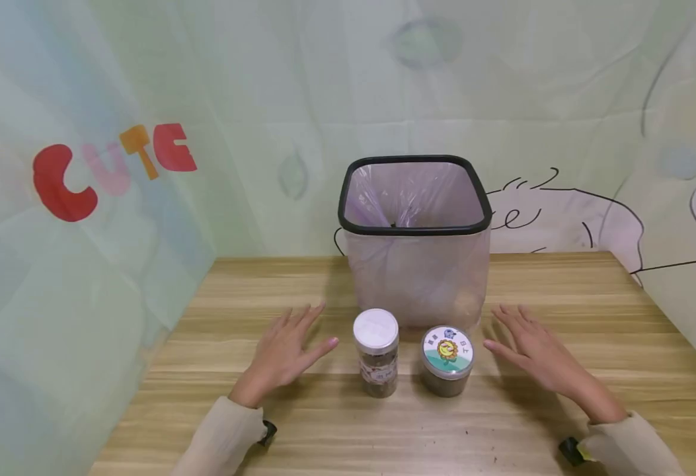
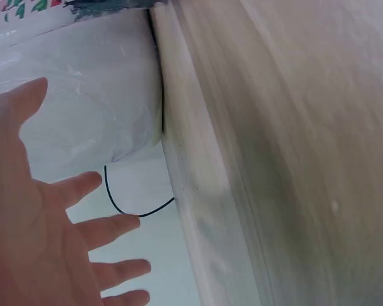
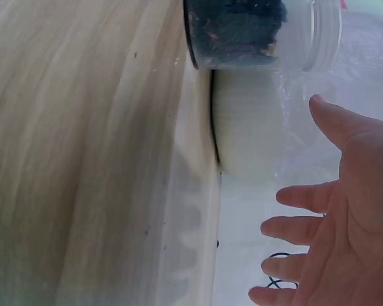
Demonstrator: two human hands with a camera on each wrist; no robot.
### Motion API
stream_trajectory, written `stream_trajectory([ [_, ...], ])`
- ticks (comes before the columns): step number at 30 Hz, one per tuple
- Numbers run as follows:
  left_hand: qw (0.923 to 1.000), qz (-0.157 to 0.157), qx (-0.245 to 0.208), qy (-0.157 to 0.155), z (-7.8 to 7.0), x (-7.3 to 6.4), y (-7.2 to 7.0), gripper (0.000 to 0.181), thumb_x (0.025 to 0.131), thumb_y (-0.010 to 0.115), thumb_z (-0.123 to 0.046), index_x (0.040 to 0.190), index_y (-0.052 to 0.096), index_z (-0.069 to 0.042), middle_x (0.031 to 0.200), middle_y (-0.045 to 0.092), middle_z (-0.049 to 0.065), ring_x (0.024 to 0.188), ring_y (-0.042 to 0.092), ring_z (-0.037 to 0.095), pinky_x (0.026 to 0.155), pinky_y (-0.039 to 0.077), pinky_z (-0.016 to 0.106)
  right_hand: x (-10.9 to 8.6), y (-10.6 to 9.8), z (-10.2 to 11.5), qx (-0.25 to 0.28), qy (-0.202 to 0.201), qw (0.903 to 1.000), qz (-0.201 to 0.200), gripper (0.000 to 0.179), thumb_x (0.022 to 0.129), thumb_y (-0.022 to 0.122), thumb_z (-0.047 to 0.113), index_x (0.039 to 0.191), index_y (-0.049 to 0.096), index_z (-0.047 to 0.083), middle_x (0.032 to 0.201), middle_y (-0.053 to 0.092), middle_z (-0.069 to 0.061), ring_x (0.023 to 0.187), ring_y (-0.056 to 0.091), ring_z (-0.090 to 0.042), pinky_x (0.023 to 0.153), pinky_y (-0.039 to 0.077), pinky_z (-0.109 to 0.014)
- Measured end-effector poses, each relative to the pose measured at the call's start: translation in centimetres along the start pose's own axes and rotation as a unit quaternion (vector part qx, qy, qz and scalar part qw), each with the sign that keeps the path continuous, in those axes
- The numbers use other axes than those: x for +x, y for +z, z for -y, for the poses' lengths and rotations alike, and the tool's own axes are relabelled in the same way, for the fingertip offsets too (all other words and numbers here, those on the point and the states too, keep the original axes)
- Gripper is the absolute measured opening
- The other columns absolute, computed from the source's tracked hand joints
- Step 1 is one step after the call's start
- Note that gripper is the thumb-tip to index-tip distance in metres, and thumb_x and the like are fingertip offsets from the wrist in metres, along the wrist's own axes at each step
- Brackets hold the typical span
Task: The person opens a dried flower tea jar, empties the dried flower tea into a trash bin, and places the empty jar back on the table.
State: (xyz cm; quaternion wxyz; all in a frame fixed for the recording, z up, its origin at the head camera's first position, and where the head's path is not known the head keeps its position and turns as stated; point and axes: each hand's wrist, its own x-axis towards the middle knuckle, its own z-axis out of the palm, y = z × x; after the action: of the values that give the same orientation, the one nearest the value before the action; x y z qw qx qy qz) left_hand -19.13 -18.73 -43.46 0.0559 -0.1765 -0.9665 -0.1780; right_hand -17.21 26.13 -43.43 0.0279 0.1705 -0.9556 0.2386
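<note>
A tall clear jar (image 1: 378, 367) with a white lid and dark contents stands upright on the wooden table. To its right is a shorter round jar (image 1: 446, 360), its lid printed with a sunflower. My left hand (image 1: 285, 350) is spread to the left of the tall jar, apart from it and holding nothing. On the other side, my right hand (image 1: 538, 354) spreads its fingers a little right of the short jar without touching it. In the right wrist view, dark crumbly stuff fills part of the short jar (image 3: 236, 32).
Behind the jars stands a translucent bin (image 1: 419, 277) with a black rim and a thin plastic liner (image 1: 377, 198). A few dark crumbs lie on the table (image 1: 324, 423) near its front. A printed cloth backdrop (image 1: 252, 99) hangs behind and to the sides.
</note>
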Motion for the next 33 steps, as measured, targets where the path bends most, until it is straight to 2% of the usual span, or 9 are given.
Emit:
stream_trajectory([
  [6,0.9981,0.007,-0.058,0.018,-0.3,-0.2,-0.6,0.069,0.097,0.051,-0.058,0.15,0.046,-0.015,0.148,0.049,0.012,0.135,0.042,0.044,0.107,0.031,0.067,-0.1,-0.4,0.4,0.04,-0.013,0.9991,0.003,0.065,0.101,0.056,0.041,0.147,0.042,-0.003,0.15,0.037,-0.03,0.137,0.03,-0.055,0.105,0.024,-0.072],
  [12,0.9909,0.053,-0.121,0.024,-0.4,-0.6,-0.9,0.061,0.097,0.059,-0.04,0.15,0.046,-0.013,0.15,0.046,0.012,0.138,0.041,0.036,0.108,0.032,0.062,0.0,-0.5,1.0,0.091,-0.035,0.9953,0.003,0.05,0.103,0.055,0.032,0.139,0.052,-0.003,0.139,0.053,-0.024,0.13,0.046,-0.046,0.105,0.033,-0.065],
  [15,0.9817,0.076,-0.166,0.055,-0.3,-0.6,-0.8,0.064,0.091,0.062,-0.021,0.151,0.043,-0.008,0.152,0.044,0.014,0.14,0.038,0.035,0.111,0.03,0.059,0.0,-0.5,1.3,0.103,-0.04,0.9938,0.003,0.045,0.104,0.054,0.03,0.136,0.056,-0.001,0.136,0.057,-0.021,0.128,0.049,-0.043,0.104,0.036,-0.063],
  [17,0.9729,0.093,-0.194,0.085,-0.1,-0.6,-0.7,0.07,0.085,0.062,-0.013,0.151,0.04,-0.004,0.153,0.042,0.014,0.14,0.037,0.035,0.112,0.03,0.057,-0.1,-0.6,1.5,0.106,-0.048,0.9932,-0.001,0.042,0.104,0.054,0.029,0.134,0.058,0.0,0.134,0.06,-0.019,0.127,0.051,-0.041,0.103,0.037,-0.062],
  [20,0.9592,0.119,-0.223,0.126,0.0,-0.6,-0.7,0.074,0.082,0.061,-0.008,0.151,0.036,0.001,0.153,0.041,0.015,0.14,0.037,0.035,0.113,0.03,0.055,-0.1,-0.8,2.0,0.106,-0.057,0.9927,-0.005,0.04,0.104,0.053,0.029,0.131,0.061,0.001,0.131,0.062,-0.015,0.126,0.053,-0.039,0.102,0.039,-0.061],
  [22,0.9523,0.135,-0.235,0.14,0.0,-0.7,-0.7,0.077,0.082,0.062,-0.007,0.152,0.033,0.001,0.153,0.04,0.016,0.139,0.039,0.035,0.113,0.029,0.055,-0.1,-0.9,2.3,0.108,-0.06,0.9923,-0.003,0.039,0.104,0.053,0.03,0.13,0.062,0.002,0.13,0.063,-0.014,0.125,0.054,-0.038,0.102,0.04,-0.061],
  [28,0.935,0.171,-0.273,0.148,-0.3,-1.2,-0.5,0.092,0.075,0.067,-0.006,0.157,0.026,-0.009,0.152,0.042,0.018,0.139,0.04,0.032,0.112,0.028,0.058,0.1,-1.3,3.3,0.118,-0.056,0.9914,0.011,0.039,0.106,0.05,0.031,0.13,0.062,0.003,0.13,0.063,-0.013,0.125,0.054,-0.037,0.101,0.042,-0.061],
  [33,0.9216,0.186,-0.307,0.147,-0.8,-1.4,-0.4,0.1,0.074,0.076,-0.007,0.159,0.023,-0.015,0.155,0.039,0.012,0.14,0.038,0.029,0.112,0.028,0.058,0.4,-1.6,4.1,0.12,-0.062,0.9908,0.012,0.038,0.106,0.05,0.03,0.129,0.063,0.004,0.129,0.064,-0.01,0.124,0.056,-0.035,0.1,0.044,-0.059],
])
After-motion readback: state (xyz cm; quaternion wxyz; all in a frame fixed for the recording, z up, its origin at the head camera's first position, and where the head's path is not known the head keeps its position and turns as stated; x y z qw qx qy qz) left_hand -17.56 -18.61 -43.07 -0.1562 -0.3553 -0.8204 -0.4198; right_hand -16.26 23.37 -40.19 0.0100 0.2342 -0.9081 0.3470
